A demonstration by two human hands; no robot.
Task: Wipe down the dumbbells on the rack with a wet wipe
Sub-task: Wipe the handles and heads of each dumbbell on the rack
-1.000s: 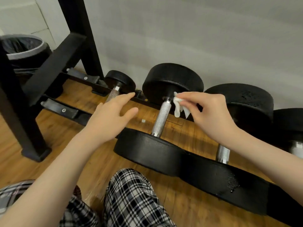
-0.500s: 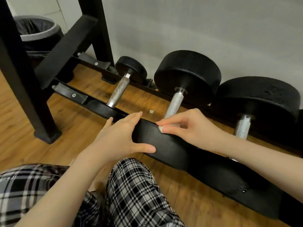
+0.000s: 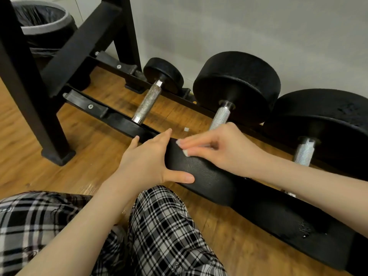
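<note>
Three black dumbbells lie on the low rack rail (image 3: 117, 118). The middle dumbbell (image 3: 237, 84) has its near head (image 3: 205, 176) right in front of me. My left hand (image 3: 145, 160) rests on that head's left edge, thumb stretched across its front face. My right hand (image 3: 225, 150) lies on top of the same head and pinches the white wet wipe (image 3: 185, 153) against it. Only small bits of the wipe show at my fingertips. A small dumbbell (image 3: 147, 103) sits to the left and a large dumbbell (image 3: 322, 116) to the right.
Black rack legs (image 3: 37, 120) stand at the left on the wooden floor (image 3: 89, 156). A lined bin (image 3: 39, 18) stands behind them. A grey wall (image 3: 239, 26) runs close behind the dumbbells. My knee in checked trousers (image 3: 165, 232) is just below the near head.
My right hand came down from the middle dumbbell's handle onto its near head with the wipe and slid left along the top. My left hand settled onto the head's left edge.
</note>
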